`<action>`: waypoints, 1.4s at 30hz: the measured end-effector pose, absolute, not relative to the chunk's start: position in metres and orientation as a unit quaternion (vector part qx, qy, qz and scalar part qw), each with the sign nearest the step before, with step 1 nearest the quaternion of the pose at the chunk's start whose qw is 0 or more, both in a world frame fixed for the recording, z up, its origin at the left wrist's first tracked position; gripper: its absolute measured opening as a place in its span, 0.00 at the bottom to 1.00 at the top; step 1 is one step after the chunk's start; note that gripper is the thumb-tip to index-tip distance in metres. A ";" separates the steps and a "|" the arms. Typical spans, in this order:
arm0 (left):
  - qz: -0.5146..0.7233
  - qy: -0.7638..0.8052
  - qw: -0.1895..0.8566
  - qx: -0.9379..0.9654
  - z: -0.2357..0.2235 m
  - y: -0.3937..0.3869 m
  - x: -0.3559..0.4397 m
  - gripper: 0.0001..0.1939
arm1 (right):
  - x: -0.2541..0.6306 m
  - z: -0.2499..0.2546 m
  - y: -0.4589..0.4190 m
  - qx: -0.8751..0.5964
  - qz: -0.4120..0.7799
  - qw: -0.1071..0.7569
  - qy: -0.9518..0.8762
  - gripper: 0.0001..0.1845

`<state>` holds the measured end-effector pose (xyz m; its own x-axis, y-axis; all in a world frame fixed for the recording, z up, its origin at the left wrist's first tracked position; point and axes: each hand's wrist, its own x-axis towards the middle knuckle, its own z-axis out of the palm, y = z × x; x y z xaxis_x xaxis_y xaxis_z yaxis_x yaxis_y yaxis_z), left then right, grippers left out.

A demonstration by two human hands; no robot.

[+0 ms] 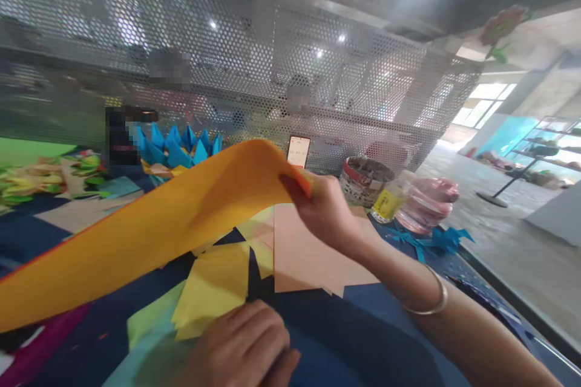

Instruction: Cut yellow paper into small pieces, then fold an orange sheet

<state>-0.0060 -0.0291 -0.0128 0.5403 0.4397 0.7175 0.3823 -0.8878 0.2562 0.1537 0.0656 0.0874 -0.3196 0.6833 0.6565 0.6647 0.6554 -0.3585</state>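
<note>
My R hand [329, 214] grips orange sheet [195, 211] by one end, raised over tabletop [327, 326], running twd its L edge. L hand [247, 341] loosely closed nr yellow sheets [218, 281], nothing seen in it. Step (est.): sheet handling, mid-air; next move needs slack controlled.

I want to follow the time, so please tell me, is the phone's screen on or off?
On: the phone, standing upright before the perforated panel, shows a bright white display with small digits.

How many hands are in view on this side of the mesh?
2: the right hand grips the orange sheet; the left hand is lower, by the yellow papers.
</note>
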 end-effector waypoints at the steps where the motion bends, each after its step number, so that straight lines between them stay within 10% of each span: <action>1: 0.419 0.263 0.076 0.866 -0.012 -0.027 -0.007 0.07 | 0.166 0.089 0.064 -0.446 -0.004 0.436 -0.782 0.13; 11: 0.517 0.415 0.584 0.468 -0.027 0.012 -0.012 0.23 | 0.253 0.086 0.025 -0.495 0.057 0.540 -0.678 0.11; 20: 0.545 0.461 0.469 0.520 -0.007 0.027 -0.018 0.29 | 0.291 0.073 0.015 -0.537 0.197 0.610 -0.549 0.14; 30: 0.474 0.499 0.539 0.486 -0.014 0.033 -0.022 0.20 | 0.322 0.054 0.018 -0.572 0.488 0.504 -0.426 0.16; 42: 0.485 0.516 0.542 0.452 -0.008 0.032 -0.016 0.15 | 0.328 0.019 0.030 -0.609 0.414 0.494 -0.462 0.14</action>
